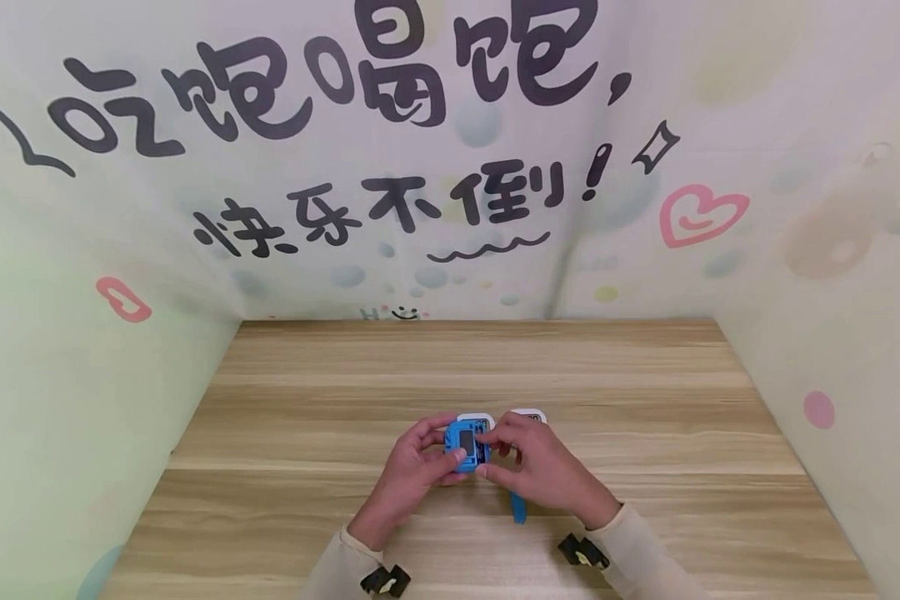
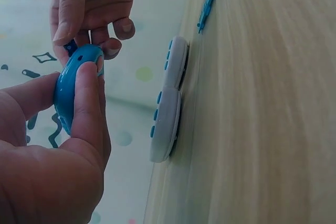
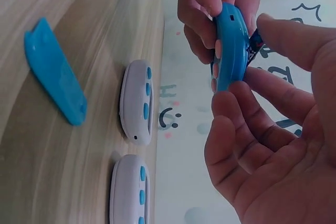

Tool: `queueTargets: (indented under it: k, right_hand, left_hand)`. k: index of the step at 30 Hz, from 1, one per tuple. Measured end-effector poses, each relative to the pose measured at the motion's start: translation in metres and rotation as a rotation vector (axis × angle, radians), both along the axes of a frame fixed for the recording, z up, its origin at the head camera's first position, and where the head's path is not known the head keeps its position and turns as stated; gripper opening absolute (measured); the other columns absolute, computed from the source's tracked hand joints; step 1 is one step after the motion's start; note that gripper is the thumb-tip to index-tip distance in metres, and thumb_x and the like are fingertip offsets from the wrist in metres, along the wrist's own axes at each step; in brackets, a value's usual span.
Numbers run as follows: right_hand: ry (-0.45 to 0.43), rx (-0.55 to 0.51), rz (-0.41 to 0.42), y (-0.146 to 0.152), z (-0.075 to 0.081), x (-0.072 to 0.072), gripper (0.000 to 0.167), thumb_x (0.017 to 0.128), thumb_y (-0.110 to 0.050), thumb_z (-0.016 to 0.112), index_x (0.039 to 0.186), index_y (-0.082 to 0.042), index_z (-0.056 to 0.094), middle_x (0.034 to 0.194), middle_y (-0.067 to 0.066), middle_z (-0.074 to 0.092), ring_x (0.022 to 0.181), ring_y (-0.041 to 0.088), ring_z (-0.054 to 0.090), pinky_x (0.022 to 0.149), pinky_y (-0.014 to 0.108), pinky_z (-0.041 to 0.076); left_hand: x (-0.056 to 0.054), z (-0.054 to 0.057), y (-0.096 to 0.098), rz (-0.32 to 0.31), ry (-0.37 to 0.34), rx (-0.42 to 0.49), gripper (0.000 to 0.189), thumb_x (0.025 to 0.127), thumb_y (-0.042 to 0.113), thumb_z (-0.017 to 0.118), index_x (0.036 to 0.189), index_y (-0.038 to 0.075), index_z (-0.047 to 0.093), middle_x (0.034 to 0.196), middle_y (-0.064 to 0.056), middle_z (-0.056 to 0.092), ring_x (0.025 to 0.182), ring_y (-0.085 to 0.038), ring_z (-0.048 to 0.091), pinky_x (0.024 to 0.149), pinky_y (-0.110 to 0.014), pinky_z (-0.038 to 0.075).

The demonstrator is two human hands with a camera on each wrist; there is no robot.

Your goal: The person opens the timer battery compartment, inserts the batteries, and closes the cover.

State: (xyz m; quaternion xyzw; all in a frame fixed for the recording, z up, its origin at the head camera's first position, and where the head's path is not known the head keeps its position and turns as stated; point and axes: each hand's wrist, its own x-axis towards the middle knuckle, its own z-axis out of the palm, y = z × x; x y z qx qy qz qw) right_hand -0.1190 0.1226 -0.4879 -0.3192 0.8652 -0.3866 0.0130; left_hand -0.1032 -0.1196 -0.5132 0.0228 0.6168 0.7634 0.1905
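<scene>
My left hand (image 1: 411, 465) grips a small blue digital timer (image 3: 230, 59) by its edges, clear of the table, its back turned up. In the right wrist view, pink buttons line its underside. From its back sticks a small dark printed battery (image 3: 254, 46), tilted out of the casing. My right hand (image 1: 536, 462) pinches this battery between thumb and forefinger, its other fingers loosely curled beside the timer's rim. Below the right hand, a flat blue battery cover (image 3: 55, 72) lies on the table.
Two white timers with blue buttons, one (image 2: 167, 124) and another (image 2: 176, 62), lie on the wood-grain table (image 1: 307, 375) just beyond the hands. A printed wall (image 1: 330, 283) rises behind the table, with side walls at left and right.
</scene>
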Motion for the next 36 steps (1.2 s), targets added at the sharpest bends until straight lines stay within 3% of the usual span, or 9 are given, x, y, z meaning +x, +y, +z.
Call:
queueTargets:
  k: [6, 10, 14, 20, 26, 30, 36]
  right_hand:
    - [-0.03, 0.002, -0.029, -0.001, 0.002, 0.001, 0.044, 0.094, -0.044, 0.08, 0.13, -0.02, 0.071, 0.11, -0.003, 0.067, 0.095, 0.02, 0.064, 0.072, 0.028, 0.061]
    - [-0.089, -0.023, -0.051, -0.001, 0.003, -0.001, 0.061, 0.093, -0.048, 0.08, 0.144, -0.02, 0.062, 0.136, -0.003, 0.064, 0.115, 0.025, 0.063, 0.081, 0.035, 0.066]
    - [-0.143, -0.082, -0.01, -0.001, 0.002, -0.006, 0.071, 0.094, -0.043, 0.08, 0.153, -0.014, 0.054, 0.154, 0.007, 0.057, 0.13, 0.033, 0.062, 0.09, 0.046, 0.067]
    - [-0.164, -0.143, 0.086, 0.001, -0.005, -0.016, 0.065, 0.097, -0.034, 0.079, 0.151, -0.004, 0.056, 0.149, 0.013, 0.063, 0.125, 0.029, 0.067, 0.09, 0.042, 0.068]
    - [-0.192, -0.175, 0.091, 0.003, -0.013, -0.021, 0.059, 0.098, -0.033, 0.078, 0.148, -0.008, 0.061, 0.145, 0.007, 0.067, 0.122, 0.024, 0.069, 0.091, 0.034, 0.067]
    - [-0.194, -0.194, 0.094, 0.005, -0.016, -0.022, 0.055, 0.099, -0.03, 0.078, 0.147, -0.008, 0.062, 0.142, 0.008, 0.069, 0.118, 0.022, 0.071, 0.09, 0.035, 0.067]
    - [-0.122, -0.18, 0.119, 0.005, -0.017, -0.022, 0.051, 0.102, -0.027, 0.073, 0.146, -0.004, 0.061, 0.138, 0.009, 0.071, 0.112, 0.018, 0.073, 0.091, 0.036, 0.067]
  left_hand:
    - [0.0, 0.0, -0.001, -0.003, 0.009, -0.001, 0.063, 0.099, 0.012, 0.076, 0.154, 0.003, 0.046, 0.128, -0.017, 0.059, 0.105, -0.019, 0.073, 0.086, -0.033, 0.068]
    - [-0.001, 0.001, -0.002, 0.008, 0.004, 0.0, 0.062, 0.099, 0.011, 0.076, 0.153, 0.004, 0.046, 0.13, -0.017, 0.059, 0.107, -0.02, 0.073, 0.086, -0.034, 0.068]
    - [-0.001, 0.002, -0.002, 0.01, 0.002, 0.0, 0.064, 0.099, 0.011, 0.076, 0.154, 0.003, 0.045, 0.13, -0.015, 0.059, 0.106, -0.019, 0.073, 0.086, -0.035, 0.068]
    - [-0.001, 0.002, -0.001, 0.006, 0.006, 0.0, 0.062, 0.098, 0.012, 0.077, 0.152, 0.004, 0.047, 0.129, -0.015, 0.059, 0.105, -0.018, 0.073, 0.086, -0.035, 0.068]
    - [-0.001, 0.004, 0.0, 0.008, 0.003, -0.001, 0.062, 0.098, 0.012, 0.077, 0.152, 0.005, 0.048, 0.128, -0.016, 0.058, 0.105, -0.019, 0.073, 0.087, -0.037, 0.068]
    - [-0.001, 0.004, 0.001, 0.009, -0.003, 0.003, 0.062, 0.097, 0.011, 0.077, 0.151, 0.005, 0.049, 0.127, -0.015, 0.059, 0.103, -0.019, 0.074, 0.085, -0.035, 0.068]
    - [-0.001, 0.004, 0.002, 0.005, -0.003, 0.0, 0.062, 0.098, 0.012, 0.077, 0.152, 0.004, 0.049, 0.126, -0.015, 0.058, 0.102, -0.019, 0.074, 0.085, -0.033, 0.068]
